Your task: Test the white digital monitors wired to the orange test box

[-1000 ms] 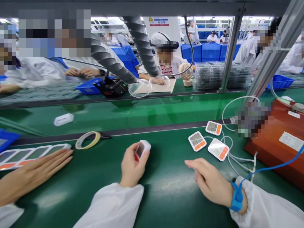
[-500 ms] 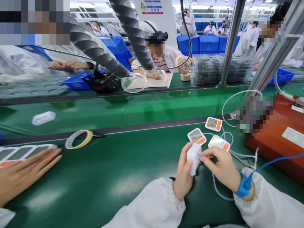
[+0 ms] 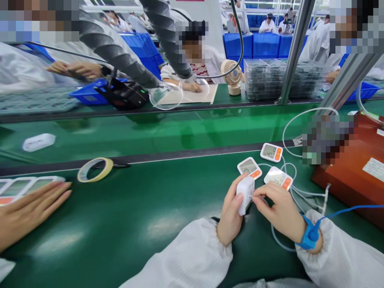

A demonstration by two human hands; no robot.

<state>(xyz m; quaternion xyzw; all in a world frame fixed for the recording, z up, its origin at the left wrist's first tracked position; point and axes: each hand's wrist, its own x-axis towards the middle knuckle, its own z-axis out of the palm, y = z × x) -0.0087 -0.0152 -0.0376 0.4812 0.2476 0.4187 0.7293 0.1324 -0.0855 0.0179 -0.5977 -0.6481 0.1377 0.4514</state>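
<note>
My left hand grips a small white blood pressure monitor upright, its back toward me. My right hand, with a blue wrist strap, pinches at the monitor's right side where a thin white tube runs; whether it holds the tube end I cannot tell. Just beyond lie three white and orange monitors with lit displays, each joined to white tubing.
A co-worker's hand rests at the left on a row of monitors. A tape roll lies by the conveyor edge. A white device sits on the green belt. A red-brown box stands at the right.
My left hand carried the monitor from the table's middle to the right, beside the three monitors. My right hand rose from the table and met it. The white device on the belt drifted left.
</note>
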